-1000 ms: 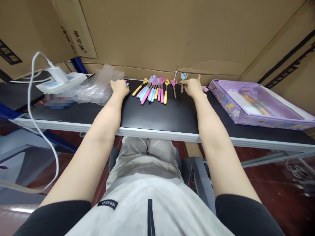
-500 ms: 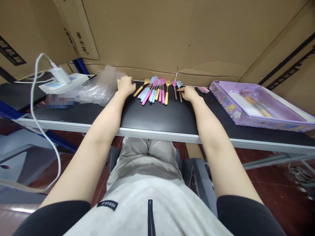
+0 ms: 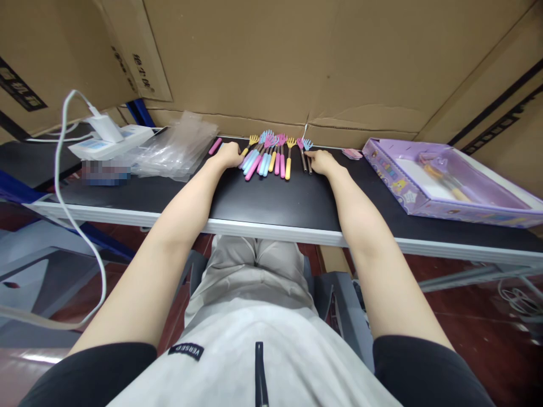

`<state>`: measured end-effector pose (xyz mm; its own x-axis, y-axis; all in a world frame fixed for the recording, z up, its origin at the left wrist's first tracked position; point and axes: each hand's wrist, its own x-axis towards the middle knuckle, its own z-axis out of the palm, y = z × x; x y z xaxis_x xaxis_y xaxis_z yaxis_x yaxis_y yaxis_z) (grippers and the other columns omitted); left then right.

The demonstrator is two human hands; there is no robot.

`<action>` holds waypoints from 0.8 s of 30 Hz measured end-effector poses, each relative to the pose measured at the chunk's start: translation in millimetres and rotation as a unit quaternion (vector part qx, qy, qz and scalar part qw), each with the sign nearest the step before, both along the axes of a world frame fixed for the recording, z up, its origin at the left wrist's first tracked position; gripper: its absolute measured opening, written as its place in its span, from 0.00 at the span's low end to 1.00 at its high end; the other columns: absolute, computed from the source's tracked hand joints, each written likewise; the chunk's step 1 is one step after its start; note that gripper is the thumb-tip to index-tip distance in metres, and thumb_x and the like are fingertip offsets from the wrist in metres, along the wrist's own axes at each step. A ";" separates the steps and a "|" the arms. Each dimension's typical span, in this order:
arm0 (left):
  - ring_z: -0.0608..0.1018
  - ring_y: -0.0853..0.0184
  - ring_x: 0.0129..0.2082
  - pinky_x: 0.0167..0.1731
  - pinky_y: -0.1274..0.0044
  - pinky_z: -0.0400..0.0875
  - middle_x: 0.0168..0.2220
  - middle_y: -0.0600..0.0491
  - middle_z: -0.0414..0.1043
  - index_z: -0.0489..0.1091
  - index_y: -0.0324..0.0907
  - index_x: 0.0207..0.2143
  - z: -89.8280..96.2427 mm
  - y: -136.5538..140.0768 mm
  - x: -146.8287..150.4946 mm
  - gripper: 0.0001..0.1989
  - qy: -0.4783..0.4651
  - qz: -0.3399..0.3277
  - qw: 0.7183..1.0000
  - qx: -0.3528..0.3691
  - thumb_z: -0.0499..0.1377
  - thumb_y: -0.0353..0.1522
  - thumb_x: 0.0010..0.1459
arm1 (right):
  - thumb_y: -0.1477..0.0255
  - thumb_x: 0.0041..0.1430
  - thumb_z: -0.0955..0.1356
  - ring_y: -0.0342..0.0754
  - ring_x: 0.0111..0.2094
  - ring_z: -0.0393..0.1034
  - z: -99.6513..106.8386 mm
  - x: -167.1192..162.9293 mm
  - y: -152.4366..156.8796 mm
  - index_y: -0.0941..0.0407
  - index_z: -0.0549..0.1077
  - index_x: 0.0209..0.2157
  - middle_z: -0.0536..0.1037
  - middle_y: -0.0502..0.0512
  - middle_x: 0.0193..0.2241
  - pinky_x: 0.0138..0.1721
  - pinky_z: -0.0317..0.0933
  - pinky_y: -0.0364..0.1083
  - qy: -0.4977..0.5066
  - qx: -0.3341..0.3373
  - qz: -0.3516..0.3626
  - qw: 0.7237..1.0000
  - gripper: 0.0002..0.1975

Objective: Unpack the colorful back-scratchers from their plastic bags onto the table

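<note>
On the black tabletop [image 3: 271, 200] lies a fanned cluster of small back scratchers [image 3: 265, 158] with claw heads and pink, blue and yellow handles. At its left end my left hand [image 3: 229, 155] is closed around the handle of a yellow back scratcher [image 3: 253, 139]; the fingers are partly hidden. Just left of that hand are pink handles [image 3: 215, 146]. My right hand [image 3: 324, 162] rests with its index finger stretched out over the bare metal shaft of a blue-headed back scratcher [image 3: 309, 146]. Beside it, nearly touching, lies a pink-headed one [image 3: 301, 144] with a bare shaft.
Clear plastic bags [image 3: 173, 150] lie at left, near a white power strip [image 3: 112, 144] with a plugged-in charger and cable. At right stands an open purple display box [image 3: 407, 192] with a few items inside. Small pink cards [image 3: 352, 154] sit near it. Cardboard [image 3: 271, 68] walls the back.
My left hand has moved right onto the yellow back scratcher, uncovering pink handles. Under my right index finger, the blue-headed back scratcher has shifted left, closer to the pink-headed one.
</note>
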<state>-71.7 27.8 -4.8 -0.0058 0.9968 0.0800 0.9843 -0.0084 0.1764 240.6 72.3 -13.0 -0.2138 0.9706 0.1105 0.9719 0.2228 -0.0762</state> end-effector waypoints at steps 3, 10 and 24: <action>0.84 0.51 0.48 0.47 0.71 0.76 0.46 0.34 0.84 0.82 0.32 0.47 4.4 -4.1 0.6 0.19 -0.022 0.009 0.999 -0.032 0.56 0.31 0.61 | 0.80 0.69 0.60 0.62 0.69 0.68 -1.9 0.4 2.4 0.57 0.72 0.70 0.73 0.66 0.67 0.70 0.61 0.62 0.008 -0.001 0.001 1.000 0.31; 0.83 0.46 0.52 0.53 0.69 0.76 0.49 0.31 0.82 0.79 0.30 0.55 2.5 -0.6 2.8 0.25 -0.028 0.035 0.999 -0.019 0.57 0.35 0.62 | 0.81 0.67 0.60 0.62 0.67 0.70 -3.1 -1.6 2.6 0.55 0.74 0.68 0.75 0.63 0.65 0.69 0.62 0.62 0.001 0.006 0.002 1.000 0.32; 0.76 0.41 0.62 0.62 0.58 0.68 0.60 0.28 0.75 0.60 0.34 0.68 4.3 -9.2 4.8 0.29 -0.118 0.048 0.986 0.110 0.52 0.37 0.69 | 0.78 0.69 0.58 0.64 0.73 0.60 21.0 -35.0 -25.4 0.59 0.65 0.74 0.62 0.69 0.73 0.73 0.46 0.76 0.031 0.178 0.144 0.973 0.33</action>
<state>-66.9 18.6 -0.5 -0.1440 0.9496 0.2785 0.9145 0.0201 0.4042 205.7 46.9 8.0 -0.4535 0.7693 0.4501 0.8612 0.5083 -0.0011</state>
